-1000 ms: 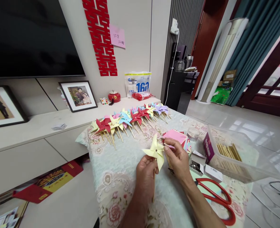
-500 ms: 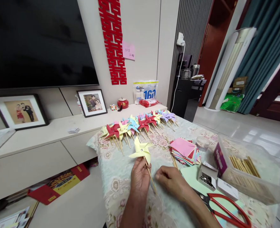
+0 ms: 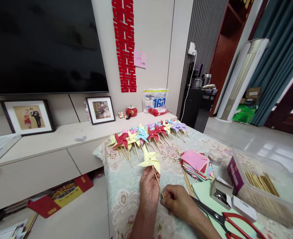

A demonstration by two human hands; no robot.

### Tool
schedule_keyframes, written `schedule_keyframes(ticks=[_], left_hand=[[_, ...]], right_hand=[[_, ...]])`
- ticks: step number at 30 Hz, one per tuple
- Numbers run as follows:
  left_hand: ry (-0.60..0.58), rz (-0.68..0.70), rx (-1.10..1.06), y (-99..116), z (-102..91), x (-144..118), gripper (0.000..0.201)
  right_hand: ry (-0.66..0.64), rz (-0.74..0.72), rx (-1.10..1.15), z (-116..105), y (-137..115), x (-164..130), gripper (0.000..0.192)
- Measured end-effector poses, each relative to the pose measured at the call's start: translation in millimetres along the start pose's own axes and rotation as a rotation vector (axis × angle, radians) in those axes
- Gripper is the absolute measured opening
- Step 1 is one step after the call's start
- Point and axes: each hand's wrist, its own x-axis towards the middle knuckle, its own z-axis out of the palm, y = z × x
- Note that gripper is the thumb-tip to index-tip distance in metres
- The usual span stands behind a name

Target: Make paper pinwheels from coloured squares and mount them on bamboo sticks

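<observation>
A pale yellow paper pinwheel [image 3: 150,160] on a thin wooden stick is held up over the table's near half. My left hand [image 3: 148,187] pinches the stick just under the paper blades. At the stick's lower end, my right hand [image 3: 177,199] is closed, with thumb and fingertips on it. Beyond both hands lie rows of finished pinwheels in several colours, among them a red pinwheel [image 3: 121,140] and a blue pinwheel [image 3: 142,135]. Beside my right wrist are red-handled scissors [image 3: 218,217], resting on pale green paper [image 3: 203,190].
To the right are a stack of coloured paper squares [image 3: 194,160], loose wooden sticks [image 3: 188,182], a small box of metal fasteners [image 3: 222,196], a round clear container [image 3: 215,156] and a plastic bin [image 3: 268,209] with sticks. A flowered cloth [image 3: 126,179] covers the table.
My right hand has moved in to the lower end of the pinwheel's stick, where its fingers now close. My left hand keeps its hold. The camera view has shifted slightly.
</observation>
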Motion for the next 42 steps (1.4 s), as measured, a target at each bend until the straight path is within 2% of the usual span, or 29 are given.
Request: schedule_keyframes(ticks=[5,10,13,17,20,22,26,29,32,36,42], left_hand=[[0.063,-0.095,0.037,-6.3,-4.0,-2.0,0.024],[0.031,-0.055,0.265,-20.9,-4.0,-2.2,0.027],[0.001,0.021,0.488,-32.8,-6.4,1.3,0.023],[-0.047,0.112,0.852,-47.9,-15.1,7.0,0.02],[-0.157,0.297,1.161,-52.9,-19.2,7.5,0.028],[-0.205,0.37,1.352,-52.7,-18.2,5.8,0.032],[-0.24,0.38,1.559,-49.3,-11.4,1.5,0.035],[-0.251,0.36,1.597,-47.4,-7.7,-0.6,0.034],[-0.25,0.336,1.61,-46.2,-5.7,-2.6,0.035],[-0.246,0.319,1.613,-45.2,-3.8,-5.1,0.036],[-0.253,0.289,1.623,-45.9,-1.9,-7.0,0.036]], right_hand=[[0.106,-0.047,-0.009,-5.8,2.4,4.4,0.014],[0.241,-0.127,-0.081,-25.9,-8.6,17.2,0.019],[0.301,-0.156,-0.236,-51.1,-24.0,33.5,0.015],[0.41,-0.123,-0.456,-98.8,-47.4,64.9,0.014],[0.436,-0.032,-0.578,-131.1,-59.2,91.7,0.013],[0.43,0.06,-0.653,-143.8,-61.9,108.8,0.013],[0.344,0.202,-0.78,-145.3,-56.6,138.7,0.009],[0.251,0.264,-0.839,-135.1,-49.6,157.9,0.026],[0.189,0.299,-0.871,-125.2,-43.9,173.8,0.032],[0.167,0.324,-0.9,-120.8,-38.8,187.0,0.033],[0.189,0.385,-0.94,-136.7,-31.9,192.5,0.032]])
